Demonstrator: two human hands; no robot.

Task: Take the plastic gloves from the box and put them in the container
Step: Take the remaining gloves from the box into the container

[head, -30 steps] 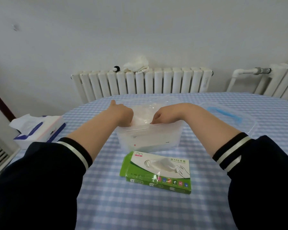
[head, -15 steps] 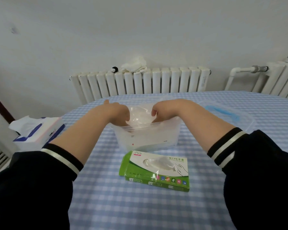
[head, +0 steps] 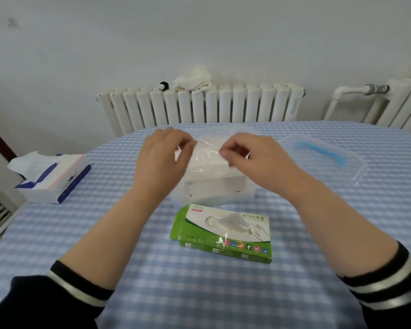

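Note:
A clear plastic container (head: 218,188) stands on the checked tablecloth, with pale gloves inside it. Above its open top, my left hand (head: 163,157) and my right hand (head: 252,156) each pinch one side of a thin plastic glove (head: 205,150) stretched between them. The green glove box (head: 223,233) lies flat in front of the container, nearer to me, with a bit of plastic showing at its opening.
The container's clear lid (head: 328,155) with a blue handle lies to the right. A tissue pack (head: 50,179) sits at the table's left edge. White radiators (head: 199,105) line the wall behind the round table (head: 199,293).
Both hands have risen from inside the container to above its rim, lifting the plastic glove and holding it between them.

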